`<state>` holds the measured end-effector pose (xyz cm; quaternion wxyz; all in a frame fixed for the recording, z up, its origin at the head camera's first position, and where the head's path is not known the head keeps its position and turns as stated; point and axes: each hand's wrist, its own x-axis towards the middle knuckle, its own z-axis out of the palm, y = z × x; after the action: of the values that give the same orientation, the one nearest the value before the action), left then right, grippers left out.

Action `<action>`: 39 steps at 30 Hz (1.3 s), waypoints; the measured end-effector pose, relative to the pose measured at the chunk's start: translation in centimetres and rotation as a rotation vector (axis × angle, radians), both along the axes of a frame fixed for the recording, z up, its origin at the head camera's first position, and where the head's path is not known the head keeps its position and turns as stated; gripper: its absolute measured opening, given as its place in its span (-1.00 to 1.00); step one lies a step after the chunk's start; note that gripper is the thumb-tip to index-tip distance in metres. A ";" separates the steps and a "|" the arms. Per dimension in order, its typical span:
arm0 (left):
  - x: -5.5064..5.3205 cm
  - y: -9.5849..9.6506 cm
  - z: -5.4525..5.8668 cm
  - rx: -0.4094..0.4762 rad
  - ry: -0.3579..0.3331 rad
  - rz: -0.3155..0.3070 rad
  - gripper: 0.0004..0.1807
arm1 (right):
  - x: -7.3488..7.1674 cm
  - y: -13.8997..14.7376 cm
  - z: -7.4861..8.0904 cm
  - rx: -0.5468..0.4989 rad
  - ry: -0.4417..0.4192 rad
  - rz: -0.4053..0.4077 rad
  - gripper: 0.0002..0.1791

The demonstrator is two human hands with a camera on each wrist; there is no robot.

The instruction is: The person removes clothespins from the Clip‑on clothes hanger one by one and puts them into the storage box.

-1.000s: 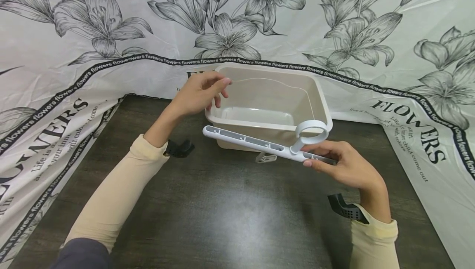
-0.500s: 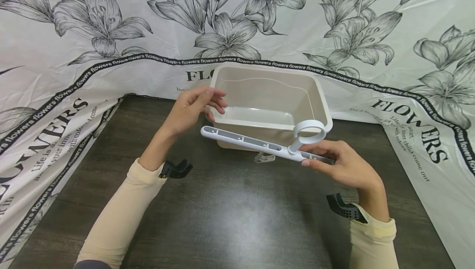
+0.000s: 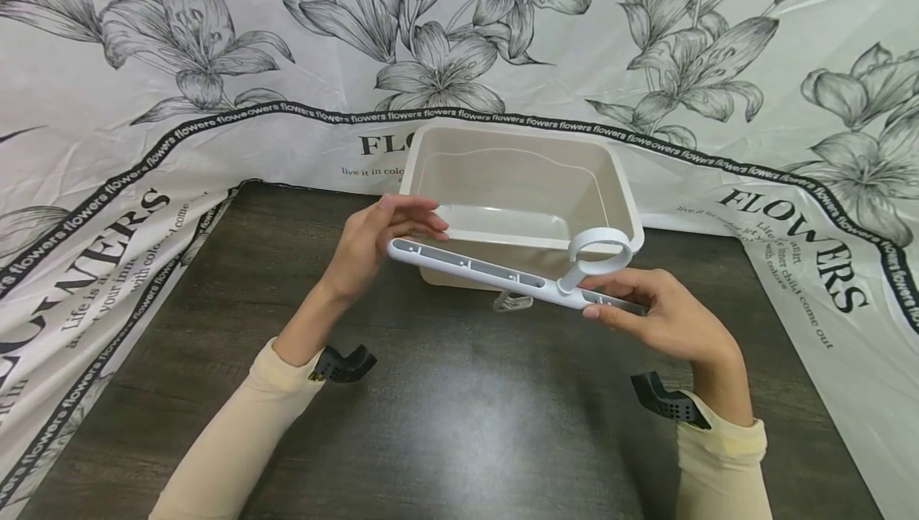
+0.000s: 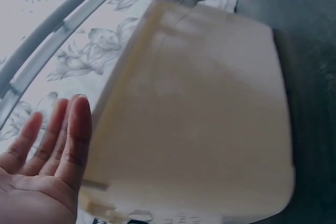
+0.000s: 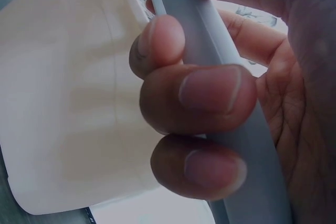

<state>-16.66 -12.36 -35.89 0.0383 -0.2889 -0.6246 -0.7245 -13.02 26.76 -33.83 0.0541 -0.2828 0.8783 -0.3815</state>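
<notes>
My right hand point(image 3: 668, 317) grips the right end of a pale plastic bar point(image 3: 477, 269) with a round ring point(image 3: 601, 252) standing up from it. In the right wrist view, fingertips point(image 5: 210, 95) curl round the bar point(image 5: 202, 35). At the bar's other end is my left hand point(image 3: 362, 245), its fingers extended and pointing right, near the bin's front left corner. The left wrist view shows the left fingers point(image 4: 76, 135) straight with nothing grasped. Behind the bar stands a beige plastic bin point(image 3: 520, 161), which the bar overlaps in the head view.
A small pale looped piece point(image 3: 513, 302) shows below the bar at the bin's front. Under everything is a dark wood-grain table point(image 3: 459, 416). White flower-print cloth point(image 3: 251, 81) drapes behind and along both sides.
My left hand has come down and nearer, from over the bin's left rim to the bar's left end. The right hand and bar have barely moved.
</notes>
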 end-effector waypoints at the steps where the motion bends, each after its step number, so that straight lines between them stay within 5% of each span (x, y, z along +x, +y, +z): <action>1: 0.2 0.1 -0.2 0.008 0.014 -0.004 -0.26 | 0.0 0.0 0.0 0.000 0.000 0.000 -0.67; 9: 0.9 0.2 -1.7 0.018 0.097 -0.040 -0.18 | -0.1 -0.3 -0.1 0.002 -0.003 0.000 -0.68; 21: 2.6 1.4 -2.8 0.039 0.043 -0.178 -0.33 | 0.1 -0.8 -0.1 -0.028 0.006 0.035 -0.67; 28: 3.4 2.6 -3.3 -0.149 0.022 -0.128 -0.37 | 0.0 -1.4 -0.2 -0.021 -0.010 0.052 -0.68; 39: 3.8 4.3 -4.3 -0.168 -0.027 -0.157 -0.51 | -0.2 -1.8 -0.4 0.008 -0.009 0.058 -0.67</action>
<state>-12.87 -8.06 -40.21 -0.0514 -0.3294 -0.6589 -0.6743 -13.22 24.91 -34.26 0.0704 -0.3060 0.8712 -0.3775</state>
